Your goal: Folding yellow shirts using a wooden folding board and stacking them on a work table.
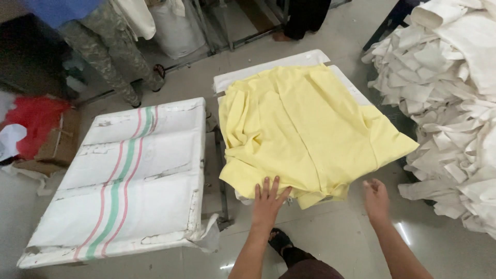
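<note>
Your left hand (267,199) lies flat, fingers spread, on the near edge of the yellow cloth (305,129); your right hand (376,199) hovers open beside it. The cloth's long axis runs away from you across one counter (268,72); possibly several layers.

Dim, soft indoor light, glare spots on the floor (400,232), slightly blurred edges.

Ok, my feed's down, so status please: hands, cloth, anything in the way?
Left hand flat on near edge of yellow cloth stack, fingers spread. Right hand open, just off the stack's near corner. White fabric heap close on the right.
</note>
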